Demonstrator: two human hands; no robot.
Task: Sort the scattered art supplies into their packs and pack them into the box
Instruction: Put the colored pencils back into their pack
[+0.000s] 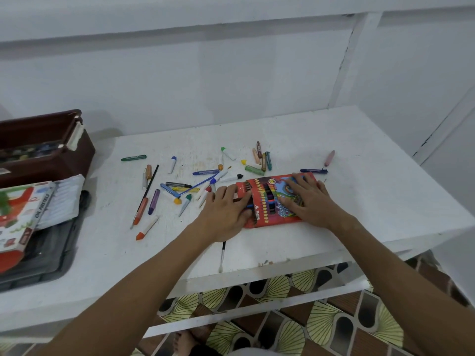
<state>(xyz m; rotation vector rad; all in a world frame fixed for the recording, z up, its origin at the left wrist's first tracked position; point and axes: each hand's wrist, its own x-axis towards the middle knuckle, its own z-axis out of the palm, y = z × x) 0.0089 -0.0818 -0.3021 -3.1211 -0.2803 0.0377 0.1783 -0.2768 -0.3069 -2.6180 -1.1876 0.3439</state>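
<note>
A red pack of coloured pencils [267, 201] lies flat on the white table [359, 191], pencil tips showing at its left end. My right hand [305, 199] presses flat on the pack's right half. My left hand [226, 214] sits at the pack's open left end, fingers against the pencils there; whether it pinches one is hidden. Several crayons and pastel sticks [180, 186] lie scattered to the left and behind. An oil pastels pack [23, 217] with its white tray [63, 201] rests on a dark lid at the left.
A brown box [46, 150] stands open at the far left with supplies inside. A dark grey lid [51, 255] lies under the pastels pack. A thin paintbrush [222, 255] lies near the table's front edge. White walls close the back and right.
</note>
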